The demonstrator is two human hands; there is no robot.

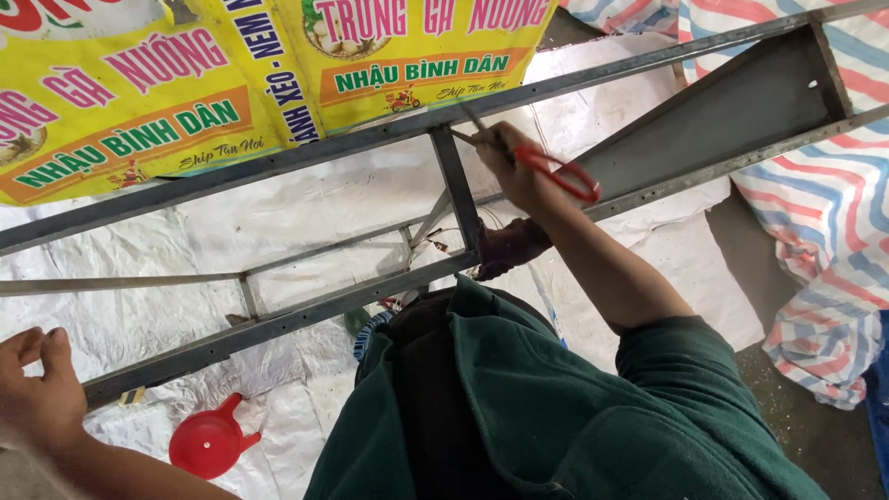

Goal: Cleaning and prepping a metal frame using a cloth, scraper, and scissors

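Right hand point(519, 171) is clenched around red-handled scissors point(546, 167), blades at the grey metal frame point(306, 153) near its crossbar point(458, 190). Left hand point(37, 389) hangs loose and half-curled at lower left, holding nothing, just beside the frame's near rail. A red funnel point(208, 443) lies on the white tarp point(306, 222) below; a yellow banner point(139, 83) sits behind.
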